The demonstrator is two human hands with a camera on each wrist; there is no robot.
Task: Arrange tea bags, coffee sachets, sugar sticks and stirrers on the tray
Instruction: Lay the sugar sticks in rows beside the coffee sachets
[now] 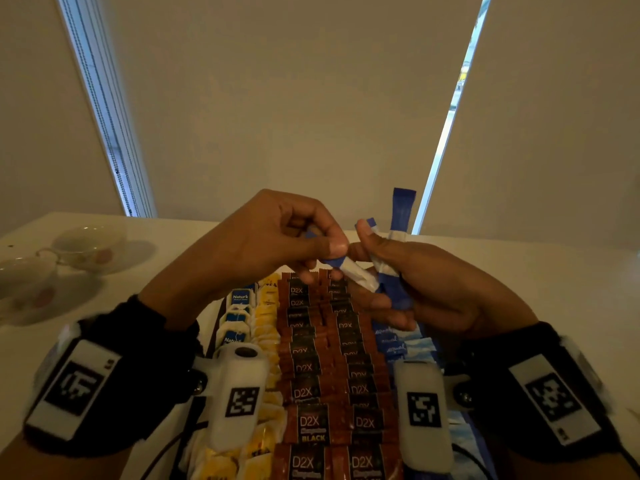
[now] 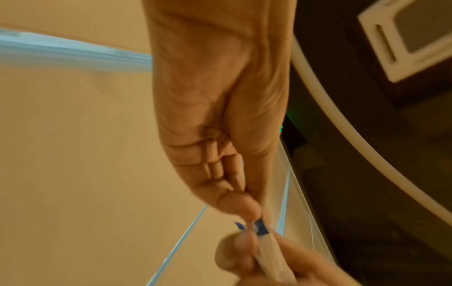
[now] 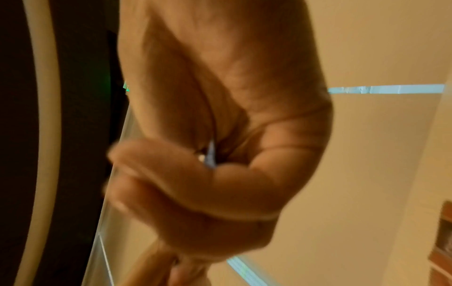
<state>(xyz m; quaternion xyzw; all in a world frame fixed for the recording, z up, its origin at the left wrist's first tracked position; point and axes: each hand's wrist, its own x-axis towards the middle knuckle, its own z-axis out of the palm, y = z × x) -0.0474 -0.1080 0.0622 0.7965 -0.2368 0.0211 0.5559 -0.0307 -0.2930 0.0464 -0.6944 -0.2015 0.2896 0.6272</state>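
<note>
A: What's sitting nearest the cam?

B: Two wrist units w/ printed marker squares, one on each forearm. Between them the tray is lying, packed in rows: brown coffee sachets (image 1: 313, 393) marked D2X running down the middle, yellow tea bags (image 1: 266, 327) just beside them on the left, blue-label tea bags (image 1: 237, 318) further left. Pale blue sugar sticks (image 1: 398, 346) are lying in a row on the right side, partly hidden under the right hand.

A: And the hands?

B: Both are hovering above the far end of the tray, nearly touching. Left hand (image 1: 277, 237) is pinching one end of a blue-and-white sugar stick (image 1: 349, 270) between thumb and forefinger, other fingers curling in; left wrist view is showing the same pinch, blurred. Right hand (image 1: 426, 289) is curling round a bunch of blue-and-white sticks (image 1: 393, 282), thumb pressing on top, a few blue ends sticking up past the fingers. The pinched stick's other end is lying against that bunch. Right wrist view is too blurred, only a sliver of blue showing between curled fingers.

A: Further back?

B: White table (image 1: 519, 271), w/ two teacups on saucers (image 1: 86, 249) standing well apart on the left, blurry. Behind that, beige blinds w/ two bright gaps
</note>
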